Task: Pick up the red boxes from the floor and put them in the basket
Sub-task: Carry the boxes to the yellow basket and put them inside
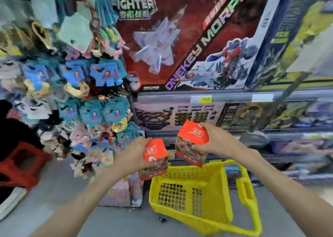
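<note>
Behind yellow basket [203,197]: toy shelves [198,100]; left of it, hanging plush toys [72,85]. Basket interior looks bare. Above its rim, two red boxes [155,157] [192,143], left hand [134,155] and right hand [214,141] fingers clamped around each.

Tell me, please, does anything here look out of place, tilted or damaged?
Nothing looks damaged or spilled. Each hand holds one red box: the left hand a box, the right hand a box, both tilted above the yellow basket, which looks empty. The picture is blurred, so small faults could be missed.
</note>
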### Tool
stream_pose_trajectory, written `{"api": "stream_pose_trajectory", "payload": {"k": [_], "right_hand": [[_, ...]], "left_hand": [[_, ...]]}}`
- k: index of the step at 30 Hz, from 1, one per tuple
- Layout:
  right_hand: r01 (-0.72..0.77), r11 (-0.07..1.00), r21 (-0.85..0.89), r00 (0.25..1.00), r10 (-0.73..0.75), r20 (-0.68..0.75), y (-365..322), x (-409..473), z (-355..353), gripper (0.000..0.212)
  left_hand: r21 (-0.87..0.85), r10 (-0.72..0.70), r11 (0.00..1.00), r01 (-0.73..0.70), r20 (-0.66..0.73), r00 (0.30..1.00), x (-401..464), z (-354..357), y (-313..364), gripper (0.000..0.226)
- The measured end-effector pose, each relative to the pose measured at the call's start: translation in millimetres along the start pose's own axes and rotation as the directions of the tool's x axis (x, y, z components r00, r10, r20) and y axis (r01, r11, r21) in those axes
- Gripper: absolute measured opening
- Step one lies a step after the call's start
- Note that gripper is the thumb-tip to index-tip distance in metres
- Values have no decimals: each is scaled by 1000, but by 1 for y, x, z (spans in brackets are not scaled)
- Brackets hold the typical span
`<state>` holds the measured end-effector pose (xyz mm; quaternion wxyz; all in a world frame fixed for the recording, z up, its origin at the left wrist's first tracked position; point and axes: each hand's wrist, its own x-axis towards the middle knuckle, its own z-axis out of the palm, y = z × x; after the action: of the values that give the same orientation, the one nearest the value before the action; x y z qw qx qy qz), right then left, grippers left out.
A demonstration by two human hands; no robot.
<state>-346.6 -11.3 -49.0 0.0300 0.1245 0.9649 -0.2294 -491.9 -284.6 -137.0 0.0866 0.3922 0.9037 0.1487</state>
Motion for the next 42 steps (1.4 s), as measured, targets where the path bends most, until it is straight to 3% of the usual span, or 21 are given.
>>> {"api": "stream_pose_trajectory", "payload": {"k": [5, 8, 13, 16, 27, 36, 42], "right_hand": [[-163, 987, 9, 987, 163, 9, 68, 10, 27, 81], [-269, 963, 28, 963, 268, 38, 106, 18, 56, 94], [-335, 942, 0, 938, 333, 96, 149, 33, 113, 94], [-375, 927, 16, 922, 371, 111, 167, 46, 150, 104], [-326, 945, -14, 936, 325, 137, 240, 65, 334, 93], [-253, 967, -36, 930, 253, 266, 258, 83, 408, 94], [-163, 981, -107, 936, 188, 298, 274, 116, 436, 91]], "left_hand": [[14, 86, 996, -90, 158, 984, 67, 67, 9, 102], [12, 125, 991, -130, 201, 972, 96, 109, 8, 100], [-39, 134, 991, -128, 272, 953, 130, 188, -13, 106], [22, 128, 989, -144, 338, 932, 149, 240, -42, 96], [216, 70, 965, -151, 343, 937, 166, 415, -124, 93], [298, 41, 947, -123, 267, 963, 162, 483, -142, 95], [330, 56, 929, -166, 317, 947, 160, 490, -129, 97]]}}
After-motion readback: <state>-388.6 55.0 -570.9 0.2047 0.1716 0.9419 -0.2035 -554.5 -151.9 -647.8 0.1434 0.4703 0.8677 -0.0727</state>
